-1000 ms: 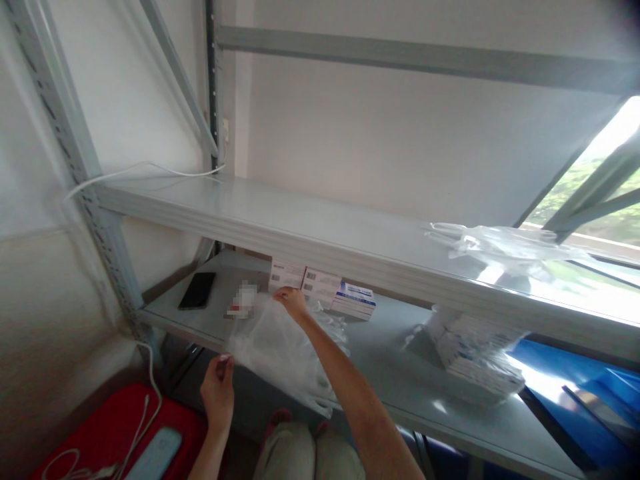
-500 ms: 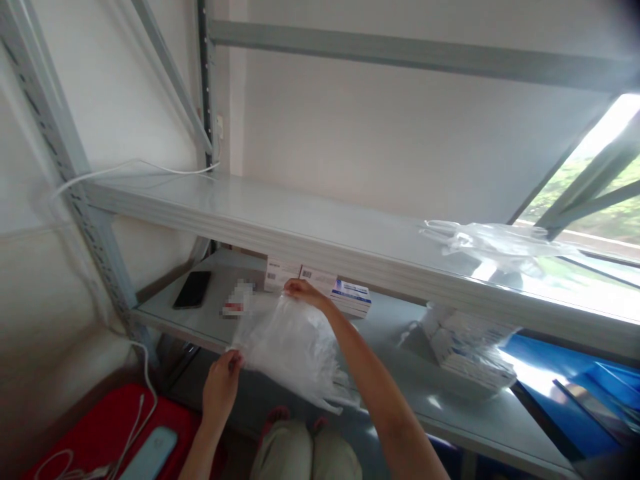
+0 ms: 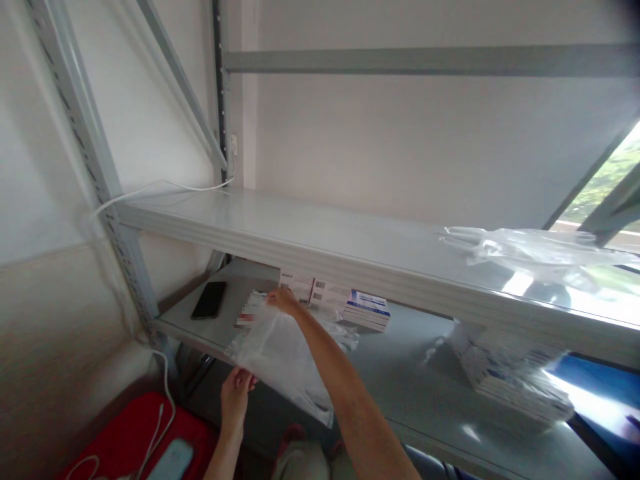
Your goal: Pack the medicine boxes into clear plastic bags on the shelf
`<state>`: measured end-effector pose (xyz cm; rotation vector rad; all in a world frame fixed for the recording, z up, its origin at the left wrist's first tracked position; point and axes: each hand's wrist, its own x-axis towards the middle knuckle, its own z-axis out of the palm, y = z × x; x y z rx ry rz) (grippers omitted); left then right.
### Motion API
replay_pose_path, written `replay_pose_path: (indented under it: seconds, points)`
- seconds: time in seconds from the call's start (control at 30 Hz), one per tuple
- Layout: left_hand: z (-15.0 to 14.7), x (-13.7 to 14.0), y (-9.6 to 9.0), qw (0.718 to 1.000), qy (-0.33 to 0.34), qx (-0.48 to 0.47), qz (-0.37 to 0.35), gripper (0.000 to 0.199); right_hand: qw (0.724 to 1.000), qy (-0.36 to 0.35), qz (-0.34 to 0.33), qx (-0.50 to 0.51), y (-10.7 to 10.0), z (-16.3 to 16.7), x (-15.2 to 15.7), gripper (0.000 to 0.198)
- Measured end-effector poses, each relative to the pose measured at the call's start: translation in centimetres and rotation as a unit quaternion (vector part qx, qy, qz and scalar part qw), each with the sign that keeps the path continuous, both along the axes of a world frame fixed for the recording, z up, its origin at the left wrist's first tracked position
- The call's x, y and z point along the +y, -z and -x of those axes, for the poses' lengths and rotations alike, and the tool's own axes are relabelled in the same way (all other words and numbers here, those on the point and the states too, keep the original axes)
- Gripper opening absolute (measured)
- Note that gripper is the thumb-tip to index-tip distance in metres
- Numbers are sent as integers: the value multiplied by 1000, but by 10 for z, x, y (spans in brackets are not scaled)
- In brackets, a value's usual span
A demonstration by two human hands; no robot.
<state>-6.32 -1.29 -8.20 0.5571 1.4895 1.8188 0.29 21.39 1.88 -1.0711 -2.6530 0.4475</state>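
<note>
A clear plastic bag (image 3: pixel 285 353) is spread between my two hands over the front edge of the lower shelf. My left hand (image 3: pixel 236 393) is closed in a pinch at the bag's near left edge, just below the shelf edge. Farther in, my right hand (image 3: pixel 285 301) pinches the bag's far edge, with the forearm crossing over its right part. Behind the right hand are white boxes with barcodes (image 3: pixel 330 293) and a stack of blue-and-white boxes (image 3: pixel 367 310). Partly covered by the bag, a small item with a blurred-out label (image 3: pixel 247 312) lies to the left.
On the lower shelf (image 3: pixel 415 380) lie a black phone (image 3: pixel 209 300) and plastic-wrapped boxes (image 3: pixel 510 373). More clear plastic bags (image 3: pixel 530 247) rest on the upper shelf (image 3: pixel 300 227). A light-blue phone (image 3: pixel 173 460) and white cable (image 3: pixel 163 380) are by a red stool (image 3: pixel 135 420).
My right hand has moved left along the far side, near the blurred item, and the bag has shifted with it. The view has turned slightly, so the shelves sit lower and farther right.
</note>
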Motion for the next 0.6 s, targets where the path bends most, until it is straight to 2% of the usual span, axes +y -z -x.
replay_pose_path:
  seconds: [0.13,0.2,0.27,0.33,0.37,0.5,0.6]
  points:
    - [-5,-1,-4,983,-64,-173,3,24,999,14,-22,-31,3,1,2,25]
    - [-18,-3,-4,971,-72,-222,52,20,998,22,-29,-44,6,0,3,27]
    - [-38,-5,-2,965,-59,-223,125,20,998,29,-33,-55,8,-2,2,25]
    - [-64,-8,4,965,-20,-192,176,24,997,32,-36,-62,10,-4,0,24]
    - [-77,-9,8,969,10,-171,179,28,997,33,-38,-65,10,-5,-1,23]
    - [-120,-14,19,974,138,-87,155,49,996,37,-50,-65,8,-7,-8,25]
    - [-134,-13,16,962,230,-50,135,64,996,31,-58,-62,7,-7,-14,25]
